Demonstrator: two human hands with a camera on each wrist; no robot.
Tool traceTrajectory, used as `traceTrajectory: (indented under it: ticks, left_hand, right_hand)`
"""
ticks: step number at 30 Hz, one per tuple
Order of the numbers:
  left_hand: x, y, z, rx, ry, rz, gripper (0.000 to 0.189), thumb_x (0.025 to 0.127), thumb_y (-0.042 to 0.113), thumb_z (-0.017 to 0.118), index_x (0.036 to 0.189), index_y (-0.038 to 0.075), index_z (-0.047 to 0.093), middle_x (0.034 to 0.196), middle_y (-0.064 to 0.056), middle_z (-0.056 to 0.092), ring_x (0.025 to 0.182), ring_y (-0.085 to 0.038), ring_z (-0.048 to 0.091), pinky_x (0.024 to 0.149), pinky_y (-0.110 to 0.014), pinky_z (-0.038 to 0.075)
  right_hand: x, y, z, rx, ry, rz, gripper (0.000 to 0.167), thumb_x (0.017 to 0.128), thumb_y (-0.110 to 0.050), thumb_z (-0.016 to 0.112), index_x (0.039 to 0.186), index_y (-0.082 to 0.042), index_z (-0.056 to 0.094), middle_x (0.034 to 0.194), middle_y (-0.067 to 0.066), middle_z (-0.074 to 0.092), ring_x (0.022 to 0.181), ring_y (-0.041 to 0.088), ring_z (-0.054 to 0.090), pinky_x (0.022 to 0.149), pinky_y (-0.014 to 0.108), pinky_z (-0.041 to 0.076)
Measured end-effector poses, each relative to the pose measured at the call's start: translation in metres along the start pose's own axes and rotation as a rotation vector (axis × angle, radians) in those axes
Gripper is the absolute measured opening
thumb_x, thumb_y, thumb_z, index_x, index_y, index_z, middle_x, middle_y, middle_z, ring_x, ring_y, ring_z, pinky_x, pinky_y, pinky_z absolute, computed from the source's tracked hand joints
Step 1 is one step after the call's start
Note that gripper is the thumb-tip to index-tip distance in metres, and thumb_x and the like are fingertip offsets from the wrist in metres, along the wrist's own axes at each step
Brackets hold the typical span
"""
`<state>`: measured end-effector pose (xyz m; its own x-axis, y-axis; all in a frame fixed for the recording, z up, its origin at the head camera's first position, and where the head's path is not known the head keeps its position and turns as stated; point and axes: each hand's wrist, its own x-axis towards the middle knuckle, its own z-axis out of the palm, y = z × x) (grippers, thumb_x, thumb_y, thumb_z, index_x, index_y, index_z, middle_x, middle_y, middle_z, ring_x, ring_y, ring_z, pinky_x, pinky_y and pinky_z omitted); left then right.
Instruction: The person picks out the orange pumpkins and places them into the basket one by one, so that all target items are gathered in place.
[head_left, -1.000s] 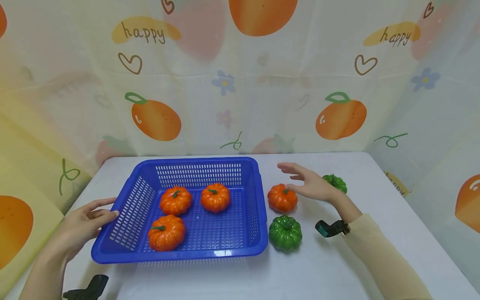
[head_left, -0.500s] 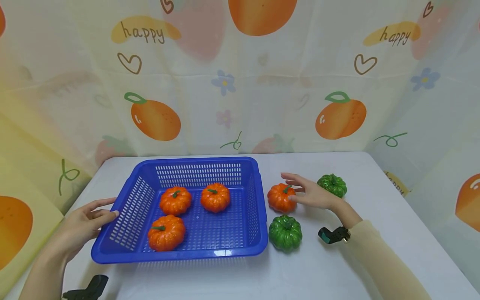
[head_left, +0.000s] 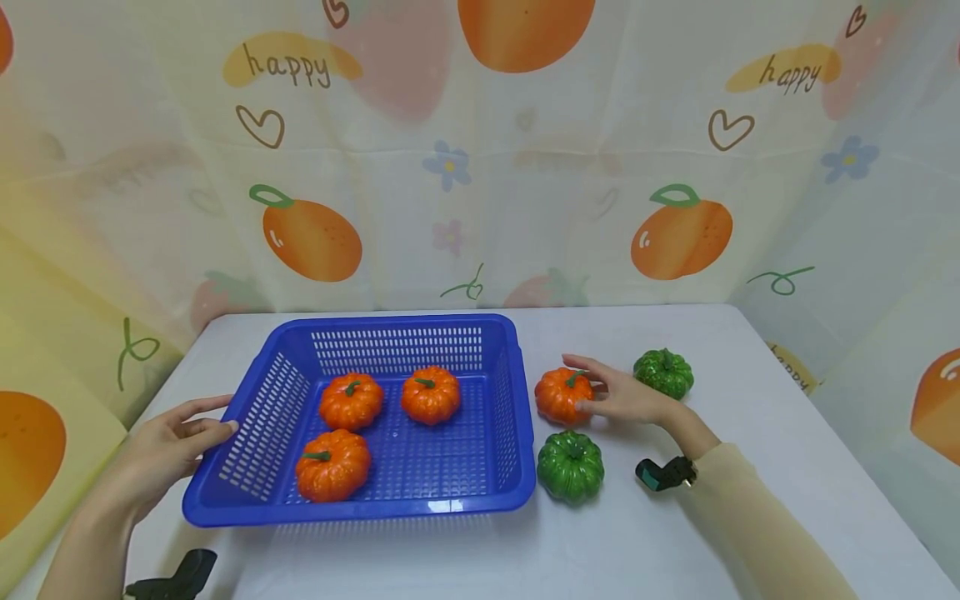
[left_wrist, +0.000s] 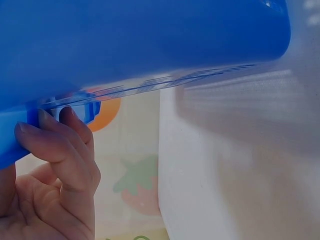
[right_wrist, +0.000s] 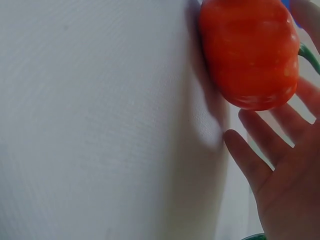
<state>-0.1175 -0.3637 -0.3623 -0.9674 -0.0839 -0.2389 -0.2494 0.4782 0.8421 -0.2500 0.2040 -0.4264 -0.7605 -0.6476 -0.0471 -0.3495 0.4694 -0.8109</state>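
Observation:
My left hand (head_left: 161,446) grips the left rim of a blue plastic basket (head_left: 360,517). In the left wrist view its fingers (left_wrist: 60,150) curl at the basket's edge. Three small orange pumpkins rest inside: one at the back left (head_left: 351,402), another at the back right (head_left: 431,396) and a third at the front left (head_left: 333,467). Right of the basket, a fourth orange pumpkin (head_left: 557,398) sits on the table. My right hand (head_left: 630,398) reaches around its right side; the right wrist view shows spread fingers (right_wrist: 250,155) close beside the orange pumpkin (right_wrist: 250,55).
One green pumpkin (head_left: 570,471) stands in front of the loose orange one, close to the basket's right wall. Another green pumpkin (head_left: 665,373) lies farther back, behind my right wrist. A white cloth covers the table (head_left: 787,467), and a printed curtain (head_left: 525,233) hangs behind it.
My right hand has come down and toward me, its fingers now lower around the loose orange pumpkin. The rear green pumpkin shows more fully. My left hand and the basket stay still.

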Motion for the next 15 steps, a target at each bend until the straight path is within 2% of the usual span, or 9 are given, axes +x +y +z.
traceTrajectory:
  ticks: [6,15]
  left_hand:
    - [-0.0001,-0.0004,0.0001,-0.010,-0.002,0.015,0.061,0.089,0.036,0.059,0.138,0.008,0.035,0.085,0.013,0.064,0.074,-0.012,0.063,0.067,-0.030,0.054]
    - [0.0002,-0.0001,0.0005,0.003,-0.003,0.000,0.066,0.089,0.037,0.059,0.140,0.005,0.032,0.087,0.010,0.064,0.075,-0.012,0.063,0.068,-0.030,0.054]
  right_hand:
    - [0.0005,0.0000,0.0008,-0.009,-0.005,0.017,0.077,0.086,-0.029,0.065,0.147,-0.015,0.021,0.149,0.010,0.026,0.132,0.041,0.029,0.101,0.051,0.035]
    - [0.0002,-0.0024,0.0022,-0.007,-0.020,0.045,0.076,0.085,-0.031,0.065,0.146,-0.015,0.023,0.146,0.013,0.032,0.130,0.038,0.034,0.100,0.052,0.035]
